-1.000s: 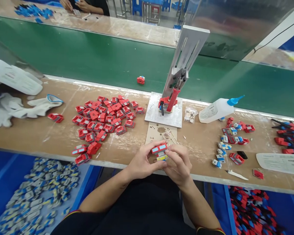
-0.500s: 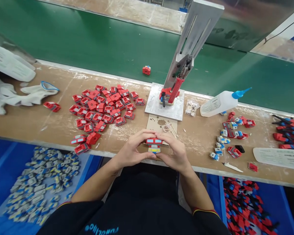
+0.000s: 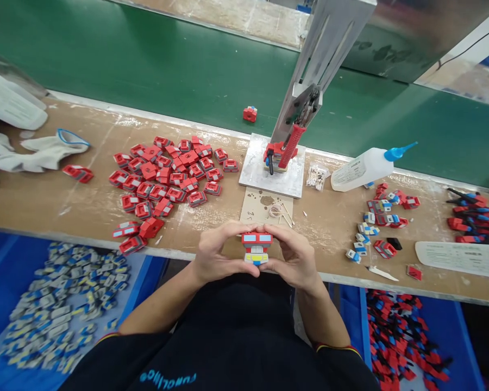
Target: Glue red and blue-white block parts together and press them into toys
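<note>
Your left hand (image 3: 212, 255) and right hand (image 3: 294, 258) meet at the near edge of the brown workbench (image 3: 44, 201), just in front of the small tan glue-stained card (image 3: 264, 209). Both pinch 1 small red toy-truck piece with blue windows and a yellow-grey base (image 3: 256, 247) between thumbs and forefingers, fingers pressed together on its 2 ends. The piece sits centred between the hands, so neither is nearer; its long axis, along the red top bar, runs left-right from 1 grip to the other, face up toward you.

Relative to that card: the grey metal hand press with red grip (image 3: 287, 146) stands just behind it, the pile of red toy pieces (image 3: 167, 174) lies to its left, the white glue bottle with blue nozzle (image 3: 367, 165) to its right, the white cloth glove (image 3: 44, 152) far left. 1 red piece (image 3: 250, 113) lies on the green belt (image 3: 146, 70) behind the press
</note>
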A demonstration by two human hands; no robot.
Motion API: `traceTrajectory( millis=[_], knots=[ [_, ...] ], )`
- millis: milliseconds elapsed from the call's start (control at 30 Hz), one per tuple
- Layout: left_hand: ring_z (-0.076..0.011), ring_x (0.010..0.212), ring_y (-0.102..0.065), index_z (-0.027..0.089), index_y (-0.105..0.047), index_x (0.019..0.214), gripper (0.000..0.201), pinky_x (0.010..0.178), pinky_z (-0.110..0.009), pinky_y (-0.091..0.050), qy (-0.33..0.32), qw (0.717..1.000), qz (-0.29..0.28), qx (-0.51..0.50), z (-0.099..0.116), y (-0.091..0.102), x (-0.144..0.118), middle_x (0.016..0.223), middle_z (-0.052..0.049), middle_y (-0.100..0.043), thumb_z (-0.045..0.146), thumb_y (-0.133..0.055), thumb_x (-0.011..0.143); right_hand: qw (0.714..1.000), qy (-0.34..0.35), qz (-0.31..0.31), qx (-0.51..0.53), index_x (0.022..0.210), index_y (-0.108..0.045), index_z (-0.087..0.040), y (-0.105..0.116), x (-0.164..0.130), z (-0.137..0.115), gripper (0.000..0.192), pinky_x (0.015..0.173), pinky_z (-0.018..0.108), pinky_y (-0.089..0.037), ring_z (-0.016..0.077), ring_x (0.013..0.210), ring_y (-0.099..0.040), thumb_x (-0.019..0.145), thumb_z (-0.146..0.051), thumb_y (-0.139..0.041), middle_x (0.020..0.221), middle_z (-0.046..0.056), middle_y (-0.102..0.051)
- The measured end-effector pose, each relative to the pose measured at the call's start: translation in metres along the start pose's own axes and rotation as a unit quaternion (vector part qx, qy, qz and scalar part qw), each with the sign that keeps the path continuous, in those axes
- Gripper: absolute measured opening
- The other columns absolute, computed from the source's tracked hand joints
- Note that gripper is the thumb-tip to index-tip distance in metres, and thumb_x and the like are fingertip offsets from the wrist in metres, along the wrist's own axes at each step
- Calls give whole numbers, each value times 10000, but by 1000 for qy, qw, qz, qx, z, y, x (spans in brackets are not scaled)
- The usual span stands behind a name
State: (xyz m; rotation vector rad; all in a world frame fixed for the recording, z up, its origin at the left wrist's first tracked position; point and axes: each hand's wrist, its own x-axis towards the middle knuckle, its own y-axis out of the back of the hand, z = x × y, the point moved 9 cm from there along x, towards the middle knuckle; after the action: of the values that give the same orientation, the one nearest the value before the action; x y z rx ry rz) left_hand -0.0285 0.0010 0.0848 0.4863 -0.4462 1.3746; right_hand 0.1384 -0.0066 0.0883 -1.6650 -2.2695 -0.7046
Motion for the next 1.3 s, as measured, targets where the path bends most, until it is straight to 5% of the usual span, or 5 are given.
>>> traceTrajectory(
  millis=[333,667,900,1033,1300],
  knots=[
    [-272,944,-799,276,-806,1244,628,872,-387,-651,13,997,44,-57,8,-7,-4,1046,-102,-839,564,-959,707,993,-11,98,58,1367,-716,-341,1,-15,-6,528,950,416,-688,268,1098,-807,871,-458,-852,1189,90,-832],
    [-230,822,-781,276,-797,1241,628,722,-326,-625,-22,998,52,-21,10,-3,-2,968,-81,-834,562,-960,706,992,-15,75,104,1399,-690,-366,-7,-12,3,556,994,371,-677,239,1161,-793,872,-412,-861,1244,67,-819],
    [-161,710,-677,231,-755,1193,551,652,-295,-563,-119,981,26,152,38,6,11,841,-17,-752,483,-964,750,998,7,38,47,1612,-433,-394,-5,-16,1,802,1026,370,-685,257,1418,-661,916,-374,-830,1606,103,-581],
    [-173,751,-684,234,-738,1157,435,693,-317,-581,-122,974,-29,191,46,-1,18,847,-17,-741,441,-921,821,999,22,24,-14,1612,-451,-376,-10,-19,-2,743,1037,413,-684,277,1429,-647,955,-266,-780,1589,113,-594],
    [-168,731,-613,192,-689,1207,427,664,-307,-552,-104,970,-44,215,47,-10,17,796,-10,-659,470,-828,914,999,18,28,-16,1630,-451,-318,-26,-23,12,666,1010,442,-689,288,1264,-740,1016,-472,-661,1421,143,-710]
  ],
)
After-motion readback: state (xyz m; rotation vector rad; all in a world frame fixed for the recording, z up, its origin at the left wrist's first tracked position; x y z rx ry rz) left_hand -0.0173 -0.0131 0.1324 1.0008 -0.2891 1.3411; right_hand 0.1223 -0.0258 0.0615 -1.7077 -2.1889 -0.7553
